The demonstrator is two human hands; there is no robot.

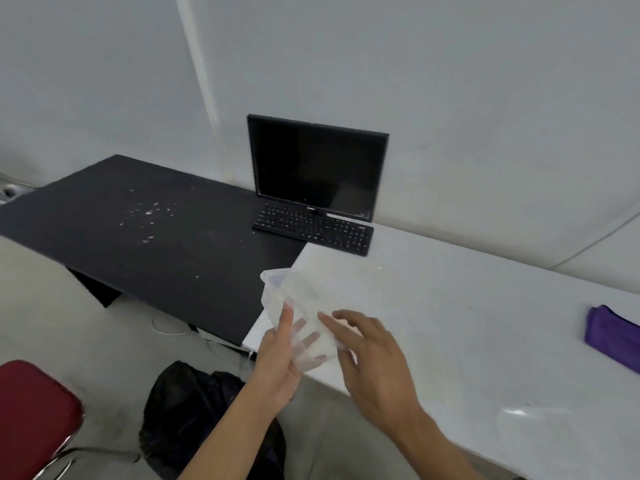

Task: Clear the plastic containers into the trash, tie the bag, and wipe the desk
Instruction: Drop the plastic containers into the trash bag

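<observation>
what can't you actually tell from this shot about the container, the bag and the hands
- Clear plastic container, head view: motion blur and transparency hide whether anything is inside.
- Black trash bag: left forearm covers its near side; open or tied is unclear.
- Right hand: whether it touches the container is unclear.
- Second clear container: outline too faint against the white desk.

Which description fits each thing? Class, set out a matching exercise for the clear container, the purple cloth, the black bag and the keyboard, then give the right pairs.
Things:
1. clear plastic container
2. purple cloth
3. black trash bag
4. keyboard

Descriptions:
A. on the floor, below the desk edge
B. held in the left hand
C. in front of the monitor
D. lying at the right end of the white desk

Pairs: 1-B, 2-D, 3-A, 4-C
</observation>
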